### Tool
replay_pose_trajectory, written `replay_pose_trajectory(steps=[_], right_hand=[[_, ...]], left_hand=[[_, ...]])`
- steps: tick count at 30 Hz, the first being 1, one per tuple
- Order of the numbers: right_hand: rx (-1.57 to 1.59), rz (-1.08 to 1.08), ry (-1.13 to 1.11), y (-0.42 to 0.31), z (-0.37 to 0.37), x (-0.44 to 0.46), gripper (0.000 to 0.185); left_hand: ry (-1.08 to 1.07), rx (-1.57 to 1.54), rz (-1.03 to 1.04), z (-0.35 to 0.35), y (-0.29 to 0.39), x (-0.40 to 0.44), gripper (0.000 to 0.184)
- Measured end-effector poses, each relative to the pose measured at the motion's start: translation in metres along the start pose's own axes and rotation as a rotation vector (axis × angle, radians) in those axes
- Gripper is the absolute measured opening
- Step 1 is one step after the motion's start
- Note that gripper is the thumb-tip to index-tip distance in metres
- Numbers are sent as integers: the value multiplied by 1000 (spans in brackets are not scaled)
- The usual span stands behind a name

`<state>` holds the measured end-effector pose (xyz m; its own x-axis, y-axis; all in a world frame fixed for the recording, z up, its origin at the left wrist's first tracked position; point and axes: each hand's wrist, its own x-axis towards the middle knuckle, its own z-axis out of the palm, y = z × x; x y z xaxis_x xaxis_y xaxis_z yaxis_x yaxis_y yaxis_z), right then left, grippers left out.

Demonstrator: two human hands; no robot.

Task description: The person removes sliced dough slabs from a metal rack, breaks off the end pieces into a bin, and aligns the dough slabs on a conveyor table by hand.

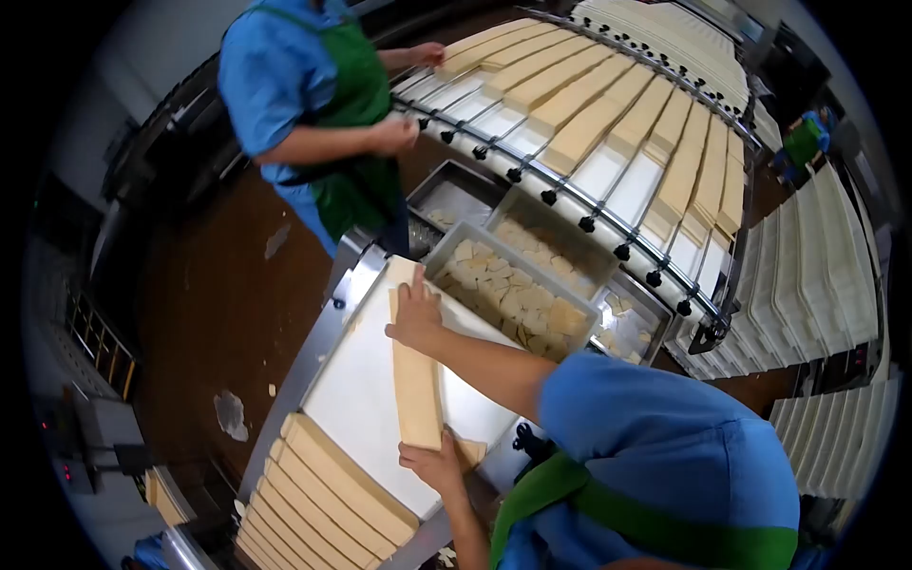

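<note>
A long pale stack of thin, dough-like strips [415, 380] lies on the white conveyor belt [356, 394] in front of me. My right hand [416, 312] grips its far end, fingers spread across the top. At the near end, my left hand [435, 464] has thumb and fingers closed around the stack's edges. Under that end a loose pale piece [469, 453] sticks out to one side. Several similar long stacks [328, 484] lie side by side on the belt's lower left part.
A co-worker in a green apron [366, 123] stands beside a wide conveyor [636, 185] carrying rows of long stacks. Between the belts stand a grey crate [518, 258] of pale scraps and metal trays [655, 304]. White stacked trays [798, 275] rise at the right.
</note>
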<state>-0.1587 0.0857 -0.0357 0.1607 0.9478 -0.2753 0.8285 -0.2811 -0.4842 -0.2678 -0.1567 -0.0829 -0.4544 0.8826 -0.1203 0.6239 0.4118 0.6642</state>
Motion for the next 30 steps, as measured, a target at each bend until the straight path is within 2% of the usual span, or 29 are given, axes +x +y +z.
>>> replay_pose_trajectory(steps=[2, 4, 6, 8, 9, 10, 13, 14, 15, 17, 18, 20, 23, 28, 30], right_hand=[[176, 98, -2, 34, -28, 8, 93], [325, 112, 135, 75, -60, 6, 93], [452, 106, 280, 127, -97, 7, 91], [581, 175, 329, 168, -172, -13, 90], [580, 210, 372, 196, -197, -13, 90], [580, 245, 415, 224, -222, -14, 90], [455, 359, 551, 309, -275, -4, 85], [337, 427, 511, 335, -293, 0, 83], [219, 487, 470, 359, -311, 8, 82], [-107, 563, 299, 402, -338, 22, 75], [-104, 556, 294, 424, -347, 34, 75], [-224, 444, 206, 463, -360, 68, 65], [-219, 465, 239, 494, -373, 104, 65], [-148, 482, 174, 516, -384, 126, 68], [-237, 472, 302, 525, -377, 131, 67]], left_hand=[[44, 8, 67, 17, 20, 5, 75], [112, -13, 162, 33, 44, 6, 72], [94, -125, 244, 47, 87, 1, 68], [62, -197, 328, 70, 124, -3, 70], [4, -222, 324, 73, 159, -10, 72], [-50, -198, 405, 74, 194, -19, 72], [-160, -212, 579, 98, 267, -35, 71], [-181, -223, 667, 108, 288, -39, 71], [-175, -222, 667, 117, 307, -39, 71], [-310, -243, 874, 132, 336, -42, 76], [-304, -237, 870, 140, 345, -44, 76], [-640, -337, 731, 153, 364, -46, 76], [-703, -306, 683, 178, 373, -50, 74], [-599, -234, 796, 208, 380, -53, 66], [-627, -224, 714, 212, 388, -58, 64]])
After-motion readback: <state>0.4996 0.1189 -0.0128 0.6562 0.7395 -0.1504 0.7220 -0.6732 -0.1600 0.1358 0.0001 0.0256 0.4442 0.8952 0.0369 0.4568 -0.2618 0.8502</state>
